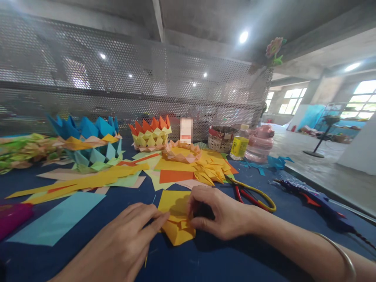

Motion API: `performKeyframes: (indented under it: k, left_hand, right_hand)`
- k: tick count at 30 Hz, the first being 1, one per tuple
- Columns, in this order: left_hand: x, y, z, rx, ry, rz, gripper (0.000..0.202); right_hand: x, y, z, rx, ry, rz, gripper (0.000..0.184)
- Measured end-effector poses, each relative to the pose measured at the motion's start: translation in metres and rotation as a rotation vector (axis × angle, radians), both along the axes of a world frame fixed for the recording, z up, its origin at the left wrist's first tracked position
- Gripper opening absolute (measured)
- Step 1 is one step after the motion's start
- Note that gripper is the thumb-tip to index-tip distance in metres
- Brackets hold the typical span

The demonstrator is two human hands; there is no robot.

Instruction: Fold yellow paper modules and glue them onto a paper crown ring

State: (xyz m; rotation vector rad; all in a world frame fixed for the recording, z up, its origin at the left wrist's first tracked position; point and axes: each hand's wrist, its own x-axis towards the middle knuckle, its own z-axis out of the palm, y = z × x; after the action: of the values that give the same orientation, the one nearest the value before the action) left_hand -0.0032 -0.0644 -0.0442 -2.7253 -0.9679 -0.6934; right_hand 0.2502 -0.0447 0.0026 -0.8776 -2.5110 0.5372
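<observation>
A sheet of yellow paper (173,201), partly folded, lies on the dark blue tabletop right in front of me. Small folded flaps show across its middle, and its near end comes to a blunt point. At its left edge, my left hand (126,235) has thumb and fingertips closed on the paper. My right hand (217,213) curls over from the other side, finger and thumb pinching the right edge by the flaps. Just beyond lies a pile of folded yellow paper pieces (213,168). Scissors (255,196) with red and yellow handles rest past my right wrist.
Behind stand a blue paper crown (88,131), an orange-and-yellow one (151,133) and a peach paper ring (183,152). A woven basket (220,139), a yellow-labelled bottle (239,145) and a pink bottle (260,145) stand back right. A glue gun (320,203) lies right, light-blue paper (58,219) left.
</observation>
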Motion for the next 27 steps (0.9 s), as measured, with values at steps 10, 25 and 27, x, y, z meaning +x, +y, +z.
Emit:
performKeyframes:
  k: [10,25,27]
  left_hand:
    - [-0.001,0.000,-0.003,0.017,-0.012,-0.025,0.056]
    - [-0.004,0.006,-0.007,0.009,-0.029,-0.186,0.065]
    - [-0.003,0.006,-0.004,-0.026,-0.032,-0.205,0.063]
  right_hand:
    - [-0.008,0.000,-0.010,-0.004,-0.024,-0.152,0.034]
    - [-0.011,-0.003,-0.015,0.217,-0.057,-0.037,0.013]
    - [-0.010,-0.004,-0.012,0.289,-0.122,0.005,0.013]
